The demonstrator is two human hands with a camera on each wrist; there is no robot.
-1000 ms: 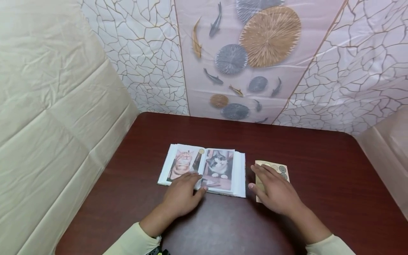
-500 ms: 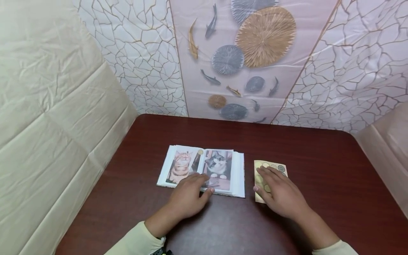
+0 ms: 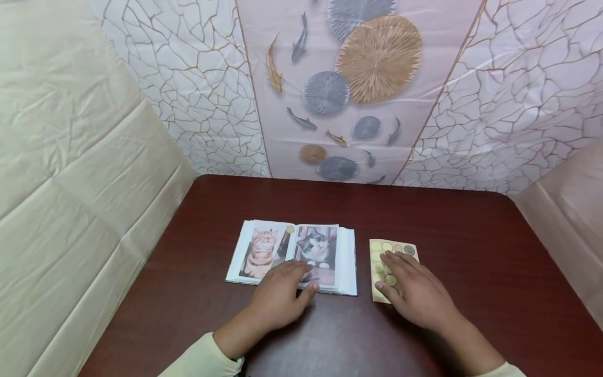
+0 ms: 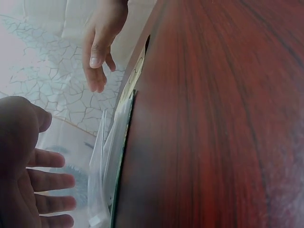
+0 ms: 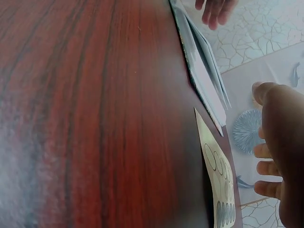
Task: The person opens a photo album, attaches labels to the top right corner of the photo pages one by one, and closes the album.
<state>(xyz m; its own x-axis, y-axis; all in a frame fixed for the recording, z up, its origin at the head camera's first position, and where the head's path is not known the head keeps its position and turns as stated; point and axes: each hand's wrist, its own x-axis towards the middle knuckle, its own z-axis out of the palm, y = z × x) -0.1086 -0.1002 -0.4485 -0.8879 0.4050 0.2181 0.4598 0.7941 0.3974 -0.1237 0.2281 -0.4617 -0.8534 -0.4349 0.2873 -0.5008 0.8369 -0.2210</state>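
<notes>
An open photo album point(image 3: 348, 262) lies on the table, with a picture of an orange cat point(image 3: 260, 251) on its left page and one of a grey-and-white cat point(image 3: 314, 246) on its right. A round gold sticker point(image 3: 290, 229) shows at the top of the left page. My left hand point(image 3: 281, 293) hovers over the album's lower edge, fingers extended; the left wrist view shows a gap between it and the pages. To the right lies a sticker sheet point(image 3: 378, 262) with rows of round gold and dark stickers. Above its right side is my right hand point(image 3: 419, 293), fingers loosely extended, holding nothing.
The dark red-brown wooden table point(image 3: 188, 314) has rounded far corners. Behind it hangs a patterned cloth point(image 3: 325, 125) with fish and round shapes, and a cream quilted cloth point(image 3: 70, 183) runs along the left side.
My left hand has shifted right across the album's lower edge, uncovering more of the orange cat. My right hand has slid right, showing more of the sheet. The head view has turned slightly.
</notes>
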